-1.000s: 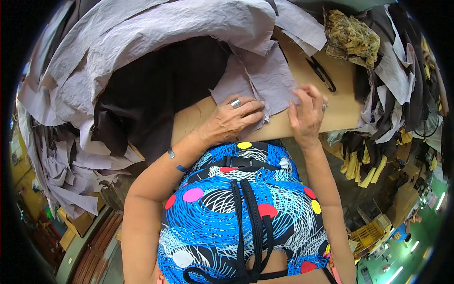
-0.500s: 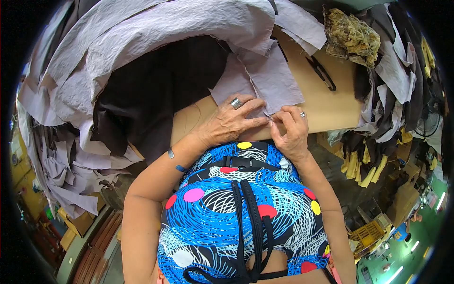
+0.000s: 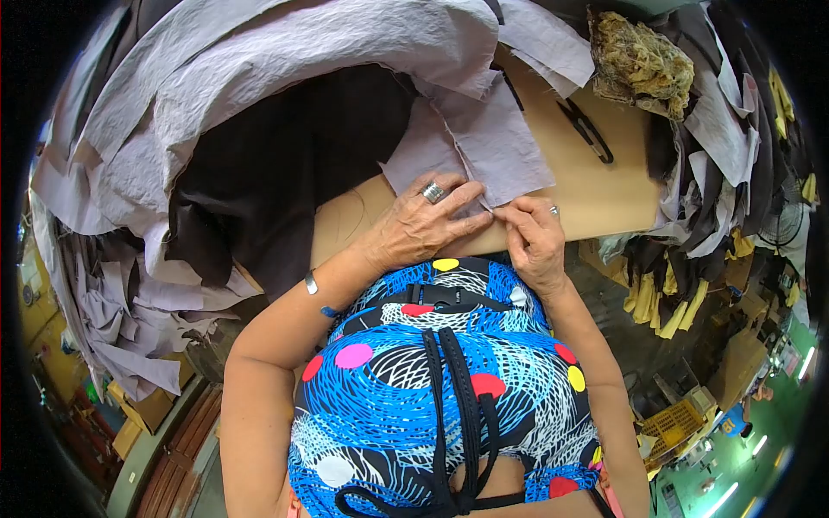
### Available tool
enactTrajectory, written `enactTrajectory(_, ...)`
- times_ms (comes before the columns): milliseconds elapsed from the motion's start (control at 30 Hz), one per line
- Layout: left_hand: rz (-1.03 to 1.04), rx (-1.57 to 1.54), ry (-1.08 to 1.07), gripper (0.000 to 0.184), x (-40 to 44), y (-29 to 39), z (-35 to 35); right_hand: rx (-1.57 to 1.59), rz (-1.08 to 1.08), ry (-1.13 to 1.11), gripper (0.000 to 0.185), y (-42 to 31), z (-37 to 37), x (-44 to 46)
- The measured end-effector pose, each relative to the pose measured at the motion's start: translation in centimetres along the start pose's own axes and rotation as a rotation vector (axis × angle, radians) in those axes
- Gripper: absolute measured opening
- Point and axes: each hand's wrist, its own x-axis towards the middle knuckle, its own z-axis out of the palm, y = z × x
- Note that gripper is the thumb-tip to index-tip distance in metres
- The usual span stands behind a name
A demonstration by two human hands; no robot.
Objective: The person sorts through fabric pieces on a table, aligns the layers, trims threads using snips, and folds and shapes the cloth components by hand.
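A pale lilac piece of fabric (image 3: 496,134) with a seam down its middle lies on the tan tabletop. My left hand (image 3: 420,223), wearing a wide silver ring, holds the fabric's lower edge near the seam's end, fingers closed on it. Just beside it, my right hand (image 3: 533,237) is closed in a pinch at the lower end of the same seam; its fingertips hide whether it grips cloth or a loose thread. The two hands' fingertips nearly meet. Black thread snips (image 3: 587,131) lie up and right of my hands.
Dark cloth (image 3: 294,147) and a large pale fabric heap (image 3: 285,43) cover the table's left and back. A tangled yellowish fibre bundle (image 3: 643,65) sits at the back right. More fabric strips (image 3: 721,147) hang over the right edge. The tan tabletop (image 3: 604,203) shows on the right.
My right hand's thumb has drawn in against its fingers, and the hand has shifted slightly to the right. My left hand stays at the fabric's edge.
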Motion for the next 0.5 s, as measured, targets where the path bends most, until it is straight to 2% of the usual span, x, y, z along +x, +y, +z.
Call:
enactTrajectory(233,0.009,0.023,0.022,0.035,-0.10,-0.04,0.26,0.006,-0.049,-0.035,0.028,0.30,-0.08,-0.12)
enactTrajectory(333,0.025,-0.031,0.067,0.030,0.09,-0.01,0.14,-0.087,-0.086,-0.062,0.029,0.47,-0.07,-0.67)
enactTrajectory(500,0.031,-0.011,0.071,0.032,0.01,-0.07,0.19,-0.262,-0.250,-0.133,0.030,0.05,-0.76,-0.35)
